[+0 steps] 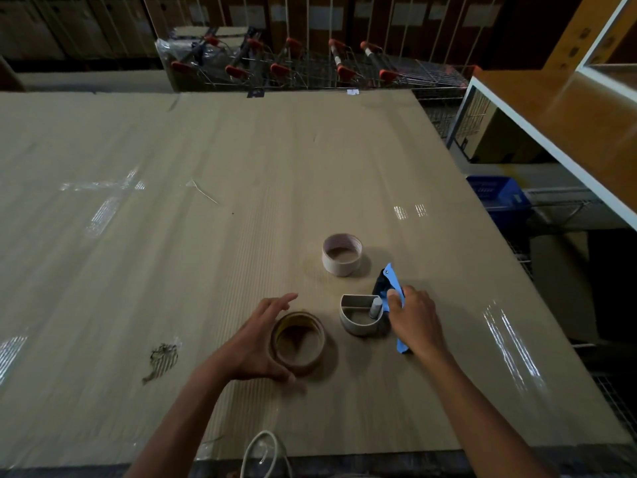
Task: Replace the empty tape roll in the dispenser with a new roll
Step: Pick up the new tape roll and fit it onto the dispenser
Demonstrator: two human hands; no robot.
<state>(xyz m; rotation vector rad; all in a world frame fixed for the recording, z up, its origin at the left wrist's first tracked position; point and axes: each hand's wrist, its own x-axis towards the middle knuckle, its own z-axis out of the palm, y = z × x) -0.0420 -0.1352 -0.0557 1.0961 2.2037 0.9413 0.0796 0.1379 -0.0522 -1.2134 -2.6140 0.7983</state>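
Note:
A blue tape dispenser [391, 281] lies on the cardboard-covered table [206, 236], its grey D-shaped roll holder [358, 326] facing up with nothing on it. My right hand [415, 315] rests on the dispenser's blue handle and grips it. A new roll of clear-brown tape [299, 343] lies flat to the left of the holder. My left hand [255, 343] curls around the roll's left side, with the thumb at its near edge and the fingers spread above it. An empty whitish cardboard core [342, 255] stands farther back.
A torn patch [162, 360] mars the cardboard at the near left. A white cord loop [263, 450] hangs at the table's near edge. Shopping carts [310, 63] line the far side. An orange shelf unit [551, 108] and a blue crate [496, 194] stand at the right.

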